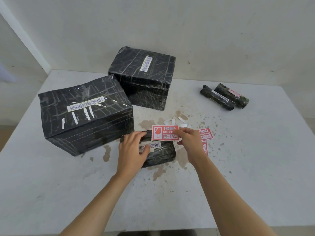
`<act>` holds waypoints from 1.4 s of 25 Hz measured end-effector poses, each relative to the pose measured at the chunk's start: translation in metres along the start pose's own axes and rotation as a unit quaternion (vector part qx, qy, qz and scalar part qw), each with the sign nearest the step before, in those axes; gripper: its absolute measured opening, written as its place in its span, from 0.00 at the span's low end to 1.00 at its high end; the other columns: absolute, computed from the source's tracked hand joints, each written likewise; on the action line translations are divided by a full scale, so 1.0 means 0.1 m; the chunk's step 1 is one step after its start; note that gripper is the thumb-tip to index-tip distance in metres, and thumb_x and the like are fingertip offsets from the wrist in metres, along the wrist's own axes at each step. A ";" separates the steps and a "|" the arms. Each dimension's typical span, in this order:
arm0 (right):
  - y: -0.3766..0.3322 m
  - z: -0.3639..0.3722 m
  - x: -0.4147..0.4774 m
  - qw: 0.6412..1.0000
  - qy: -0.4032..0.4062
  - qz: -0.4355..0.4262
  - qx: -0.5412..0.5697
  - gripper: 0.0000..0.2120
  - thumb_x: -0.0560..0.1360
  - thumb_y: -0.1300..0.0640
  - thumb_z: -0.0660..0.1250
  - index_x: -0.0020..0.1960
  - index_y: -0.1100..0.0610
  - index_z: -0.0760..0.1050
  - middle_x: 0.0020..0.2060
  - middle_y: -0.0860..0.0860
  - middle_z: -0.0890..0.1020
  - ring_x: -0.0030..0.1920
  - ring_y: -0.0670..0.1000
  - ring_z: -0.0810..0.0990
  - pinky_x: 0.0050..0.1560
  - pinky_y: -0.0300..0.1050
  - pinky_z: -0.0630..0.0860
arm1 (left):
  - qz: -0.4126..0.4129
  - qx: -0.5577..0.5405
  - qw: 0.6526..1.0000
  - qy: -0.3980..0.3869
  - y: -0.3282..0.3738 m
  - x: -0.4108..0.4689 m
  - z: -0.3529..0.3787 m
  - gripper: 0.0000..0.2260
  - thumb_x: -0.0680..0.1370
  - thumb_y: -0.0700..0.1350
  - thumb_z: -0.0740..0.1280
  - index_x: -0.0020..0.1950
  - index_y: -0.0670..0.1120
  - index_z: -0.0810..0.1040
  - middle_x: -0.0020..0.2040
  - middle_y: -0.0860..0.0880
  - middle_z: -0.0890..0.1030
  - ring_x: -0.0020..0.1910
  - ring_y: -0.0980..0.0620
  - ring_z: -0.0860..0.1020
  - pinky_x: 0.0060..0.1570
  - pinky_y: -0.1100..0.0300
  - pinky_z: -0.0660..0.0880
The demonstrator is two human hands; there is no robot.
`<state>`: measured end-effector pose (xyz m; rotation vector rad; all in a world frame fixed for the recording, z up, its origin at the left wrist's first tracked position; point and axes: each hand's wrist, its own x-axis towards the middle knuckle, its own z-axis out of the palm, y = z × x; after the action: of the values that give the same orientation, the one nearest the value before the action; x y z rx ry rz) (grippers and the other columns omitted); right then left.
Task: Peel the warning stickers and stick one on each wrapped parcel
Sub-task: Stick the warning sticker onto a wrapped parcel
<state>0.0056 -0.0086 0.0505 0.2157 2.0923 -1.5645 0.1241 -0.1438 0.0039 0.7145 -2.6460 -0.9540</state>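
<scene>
- The flat parcel (163, 154) lies on the counter (255, 150) straight ahead of the person. Its long axis runs left to right, and it sits between the two hands.
- The left hand (134, 149) rests on the parcel's left end. Its fingers are gently curved over the black wrap and its thumb is on the barcode label (153, 145), pressing the parcel down rather than gripping round it.
- The right hand (189, 142) pinches the right end of a red FRAGILE sticker (164, 132) between thumb and fingers. The rest of the sticker reaches out leftward, free.
- The key relation is that the sticker hangs over the parcel's far edge with its long axis roughly parallel to the parcel's. The bare wrap to the right of the barcode lies just toward the person from it.
- The right hand is the nearer to that bare patch, so the next move is probably a short draw down and toward the person. The free left end would land first, and the left hand is well placed to smooth it.
- Whether the backing is off cannot be seen, though the white strips (182, 119) beyond the hands look like peeled backing.
- Spare stickers (206, 133) lie just right of the right hand.
- The near box (85, 113) and far box (144, 77) show no red sticker. Of the two rolled parcels (237, 97) at the far right, one carries a red one.
</scene>
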 end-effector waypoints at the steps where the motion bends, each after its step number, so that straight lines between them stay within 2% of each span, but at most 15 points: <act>1: 0.01 0.00 -0.01 1.000 0.001 0.013 0.005 0.06 0.75 0.60 0.67 0.40 0.58 0.78 0.39 0.50 0.83 0.42 0.48 0.80 0.44 0.42 0.75 | 0.014 0.016 1.000 -0.007 -0.01 -0.04 0.03 0.18 0.77 0.45 0.65 0.67 0.47 0.71 0.65 0.51 0.73 0.65 0.51 0.68 0.64 0.55 0.61; 3: 0.03 -0.02 -0.03 0.999 -0.007 0.033 0.006 0.05 0.75 0.61 0.67 0.40 0.58 0.78 0.38 0.50 0.83 0.43 0.49 0.80 0.45 0.41 0.75 | -0.009 -0.032 0.999 -0.020 -0.01 -0.09 0.03 0.18 0.80 0.42 0.60 0.71 0.48 0.67 0.69 0.49 0.70 0.68 0.52 0.65 0.69 0.56 0.57; 5: 0.08 -0.04 -0.08 0.998 -0.031 0.045 -0.018 0.04 0.74 0.61 0.68 0.40 0.58 0.79 0.39 0.50 0.82 0.43 0.47 0.79 0.47 0.41 0.73 | -0.048 -0.103 0.993 -0.033 -0.04 -0.10 0.02 0.18 0.81 0.41 0.55 0.72 0.49 0.65 0.70 0.49 0.69 0.68 0.52 0.65 0.71 0.52 0.60; 7: 0.14 -0.04 -0.14 0.996 -0.058 0.044 -0.045 0.05 0.72 0.62 0.69 0.38 0.58 0.80 0.40 0.52 0.83 0.44 0.47 0.80 0.48 0.41 0.74 | -0.050 -0.111 0.991 -0.049 -0.08 -0.08 0.01 0.17 0.82 0.44 0.54 0.71 0.51 0.65 0.69 0.49 0.69 0.67 0.51 0.66 0.68 0.48 0.66; 10: 0.25 0.00 -0.16 0.995 -0.045 0.033 -0.078 0.10 0.67 0.59 0.73 0.28 0.53 0.79 0.45 0.54 0.84 0.53 0.54 0.80 0.57 0.50 0.75 | -0.029 -0.079 0.994 -0.064 -0.08 -0.06 0.00 0.16 0.82 0.50 0.56 0.69 0.51 0.67 0.69 0.50 0.70 0.68 0.51 0.66 0.69 0.48 0.65; 11: 0.25 0.01 -0.15 0.995 -0.038 0.034 -0.080 0.10 0.66 0.59 0.73 0.28 0.53 0.78 0.46 0.54 0.84 0.53 0.54 0.80 0.56 0.49 0.75 | -0.022 -0.069 0.995 -0.073 -0.08 -0.07 0.00 0.17 0.81 0.52 0.56 0.70 0.51 0.67 0.71 0.51 0.69 0.69 0.52 0.65 0.70 0.49 0.63; 13: 0.24 0.00 -0.15 0.995 -0.035 0.037 -0.082 0.08 0.69 0.61 0.72 0.32 0.56 0.77 0.45 0.55 0.84 0.48 0.52 0.82 0.45 0.41 0.74 | -0.005 -0.056 0.994 -0.089 -0.09 -0.08 -0.01 0.19 0.81 0.54 0.56 0.71 0.52 0.65 0.73 0.52 0.65 0.72 0.53 0.61 0.73 0.52 0.56; 15: 0.22 0.01 -0.16 0.995 -0.034 0.041 -0.088 0.07 0.72 0.61 0.70 0.35 0.58 0.78 0.43 0.54 0.85 0.45 0.50 0.82 0.38 0.37 0.71 | 0.017 -0.034 0.993 -0.109 -0.12 -0.09 -0.02 0.21 0.81 0.54 0.55 0.74 0.51 0.62 0.75 0.53 0.61 0.75 0.56 0.56 0.72 0.58 0.49; 19: 0.27 0.04 -0.19 0.995 -0.028 0.044 -0.086 0.06 0.72 0.61 0.69 0.37 0.60 0.80 0.42 0.55 0.85 0.45 0.52 0.82 0.41 0.39 0.73 | 0.054 0.037 0.987 -0.147 -0.17 -0.10 -0.03 0.26 0.81 0.56 0.53 0.77 0.50 0.53 0.78 0.55 0.52 0.76 0.58 0.47 0.71 0.61 0.42; 23: 0.29 0.01 -0.23 0.996 -0.024 0.043 -0.074 0.06 0.73 0.63 0.68 0.38 0.61 0.79 0.37 0.52 0.82 0.38 0.48 0.79 0.37 0.36 0.71 | 0.073 0.101 0.977 -0.174 -0.17 -0.14 -0.02 0.28 0.80 0.59 0.48 0.78 0.52 0.45 0.78 0.55 0.44 0.72 0.63 0.38 0.70 0.63 0.36; 25: 0.30 0.01 -0.23 0.996 -0.025 0.043 -0.074 0.07 0.73 0.63 0.68 0.36 0.60 0.79 0.35 0.50 0.81 0.37 0.46 0.78 0.39 0.37 0.72 | 0.087 0.119 0.971 -0.190 -0.17 -0.14 -0.04 0.29 0.79 0.61 0.47 0.77 0.55 0.42 0.78 0.55 0.41 0.72 0.61 0.35 0.70 0.62 0.34; 32: 0.30 0.02 -0.19 0.995 -0.026 0.040 -0.091 0.07 0.73 0.62 0.68 0.36 0.59 0.79 0.37 0.51 0.82 0.38 0.47 0.79 0.36 0.35 0.70 | 0.109 0.195 0.954 -0.201 -0.19 -0.15 -0.04 0.33 0.74 0.66 0.38 0.76 0.53 0.35 0.76 0.53 0.35 0.73 0.56 0.32 0.68 0.61 0.31; 35: 0.30 0.02 -0.17 0.994 -0.023 0.036 -0.103 0.09 0.74 0.62 0.68 0.34 0.58 0.78 0.36 0.50 0.82 0.39 0.49 0.79 0.39 0.37 0.72 | 0.120 0.174 0.958 -0.192 -0.18 -0.15 -0.04 0.30 0.76 0.65 0.41 0.74 0.57 0.34 0.77 0.51 0.38 0.73 0.56 0.33 0.69 0.61 0.32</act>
<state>0.0335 0.0019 0.0331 0.1765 2.1664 -1.2894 0.1451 -0.1499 -0.0054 0.2753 -3.1970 -0.6166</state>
